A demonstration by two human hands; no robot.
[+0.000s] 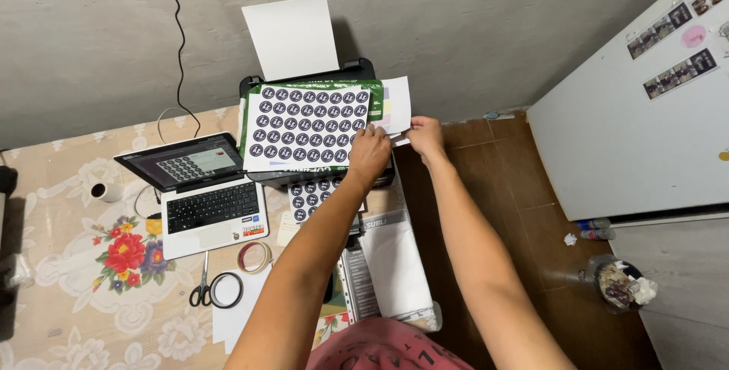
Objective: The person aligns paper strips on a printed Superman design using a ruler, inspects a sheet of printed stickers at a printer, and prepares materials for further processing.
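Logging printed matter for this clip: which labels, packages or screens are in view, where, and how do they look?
Sticker sheet: on the printer, white with rows of dark round labels; left hand on its right edge.
Green package: under that sheet, glossy green edge.
Pale sheet: right hand holds it.
Second sticker sheet: emerging below, same round labels.
Laptop screen: left, dark with grid.

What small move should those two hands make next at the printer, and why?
Probably lift the pale sheet away to the right. Both the left hand and right hand pinch its lower edge, and it lies partly tucked beside the sticker sheet resting on the printer, so it looks ready to slide free.
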